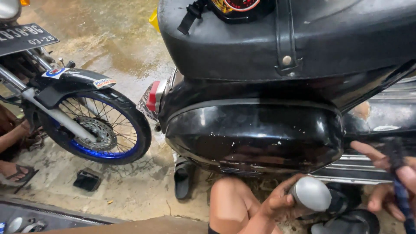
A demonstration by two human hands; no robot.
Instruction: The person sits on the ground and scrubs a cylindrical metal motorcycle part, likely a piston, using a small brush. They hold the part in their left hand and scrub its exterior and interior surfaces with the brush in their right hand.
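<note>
A black scooter's glossy side panel fills the middle of the view, under its black seat. My left hand is below the panel, closed around a grey round-topped object, beside my bare knee. At the right edge, my right hand grips a blurred dark blue and black strap-like thing close to the scooter's ribbed floor trim. What that thing is cannot be made out.
A motorcycle front wheel with a blue rim stands at left on wet concrete. Another person's arm and sandalled foot are at the far left. A black sandal and a small black part lie on the floor.
</note>
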